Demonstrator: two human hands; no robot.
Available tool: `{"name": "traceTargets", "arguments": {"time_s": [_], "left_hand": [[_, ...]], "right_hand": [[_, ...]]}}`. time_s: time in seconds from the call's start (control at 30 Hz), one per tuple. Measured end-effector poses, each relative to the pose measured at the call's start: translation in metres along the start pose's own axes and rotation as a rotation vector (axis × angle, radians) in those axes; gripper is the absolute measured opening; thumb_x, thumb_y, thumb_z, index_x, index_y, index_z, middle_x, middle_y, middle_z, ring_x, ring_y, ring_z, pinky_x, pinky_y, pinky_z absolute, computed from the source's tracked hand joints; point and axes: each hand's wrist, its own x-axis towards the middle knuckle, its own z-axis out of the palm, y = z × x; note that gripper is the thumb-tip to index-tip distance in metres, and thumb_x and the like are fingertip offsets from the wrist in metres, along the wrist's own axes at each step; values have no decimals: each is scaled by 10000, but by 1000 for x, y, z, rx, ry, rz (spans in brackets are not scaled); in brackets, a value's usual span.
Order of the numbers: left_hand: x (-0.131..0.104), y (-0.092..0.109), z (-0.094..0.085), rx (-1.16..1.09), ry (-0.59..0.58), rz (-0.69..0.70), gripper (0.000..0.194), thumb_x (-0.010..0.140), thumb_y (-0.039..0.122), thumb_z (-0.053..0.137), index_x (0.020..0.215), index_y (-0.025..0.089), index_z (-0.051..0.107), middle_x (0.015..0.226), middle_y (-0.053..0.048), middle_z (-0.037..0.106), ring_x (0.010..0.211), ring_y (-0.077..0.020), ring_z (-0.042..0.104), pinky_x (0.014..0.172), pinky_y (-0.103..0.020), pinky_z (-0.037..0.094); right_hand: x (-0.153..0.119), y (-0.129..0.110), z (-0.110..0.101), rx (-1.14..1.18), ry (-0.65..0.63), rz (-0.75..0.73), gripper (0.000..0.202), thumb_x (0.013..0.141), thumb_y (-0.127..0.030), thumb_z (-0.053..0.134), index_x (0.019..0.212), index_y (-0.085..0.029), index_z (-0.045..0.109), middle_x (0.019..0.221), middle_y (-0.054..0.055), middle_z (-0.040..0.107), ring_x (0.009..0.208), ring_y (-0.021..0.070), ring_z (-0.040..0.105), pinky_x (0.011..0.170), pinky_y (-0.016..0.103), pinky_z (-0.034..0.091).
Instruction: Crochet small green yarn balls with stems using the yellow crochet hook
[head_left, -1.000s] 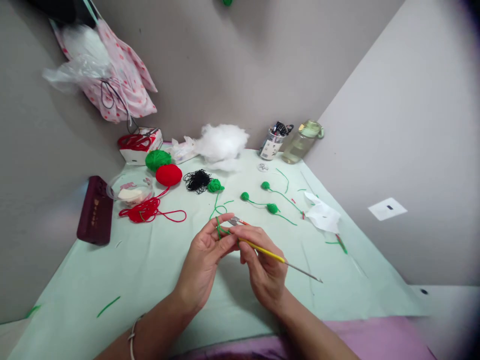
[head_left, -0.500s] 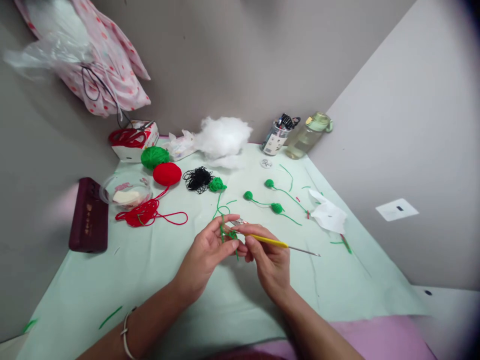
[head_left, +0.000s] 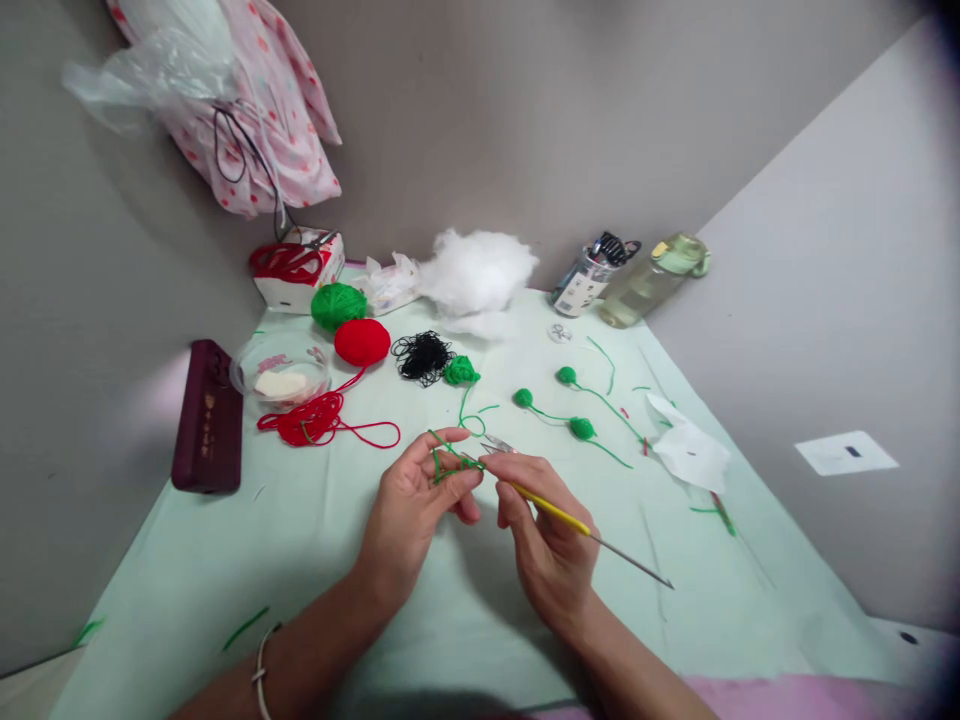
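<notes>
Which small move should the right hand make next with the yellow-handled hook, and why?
Probably the right hand should catch the green yarn with the inner end of the yellow-handled hook and draw it gently back. The left hand holds that yarn looped around a finger, and the hook's inner end points at the yarn by the left fingertips.

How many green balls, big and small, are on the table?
5. The largest is behind the red ball; another beside the black yarn; farther right are a left one, a back one and a front one.
</notes>
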Motion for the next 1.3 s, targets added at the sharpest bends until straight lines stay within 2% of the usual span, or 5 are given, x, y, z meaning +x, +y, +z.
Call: {"name": "traceTargets", "arguments": {"time_s": [0.2, 0.47, 0.7, 0.93, 1.3], "left_hand": [[0, 7, -8, 7, -193, -131, 696, 751, 272, 931, 1353, 181, 595, 758, 56, 707, 381, -11, 447, 447, -194, 280], [9, 5, -18, -74, -345, -292, 773, 773, 272, 921, 1468, 205, 588, 726, 37, 711, 393, -4, 348, 449, -221, 197], [11, -6, -16, -93, -198, -257, 741, 699, 263, 953, 1357, 194, 617, 831, -1, 703, 657, -116, 609, 589, -230, 428], [0, -11, -12, 92, 37, -50, 658, 673, 259, 968, 1239, 227, 635, 899, 23, 648, 796, -132, 648, 782, -259, 542], [0, -7, -6, -20, 58, -17, 525, 746, 275, 907, 1190, 209, 634, 902, 3, 736, 852, -142, 695, 833, -260, 580]], "right_hand": [[1, 1, -2, 122, -96, 44, 331, 1021, -115, 614, 1233, -302, 785, 1178, 103, 817, 1039, 227, 760, 555, 265, 586], [11, 4, -4, 383, -97, 234, 155, 1001, -272, 704, 1049, -286, 850, 1043, 95, 840, 659, 141, 681, 445, 224, 537], [11, 8, -1, 347, -43, 334, 159, 1011, -281, 688, 1039, -257, 843, 978, 78, 811, 553, 104, 624, 481, 253, 554], [12, 9, -1, 267, -22, 298, 178, 1026, -258, 658, 1062, -258, 832, 983, 84, 801, 688, 150, 685, 543, 278, 585], [3, 7, 0, 147, -61, 198, 210, 1026, -205, 642, 1128, -261, 818, 1020, 98, 821, 767, 184, 716, 533, 290, 604]]}}
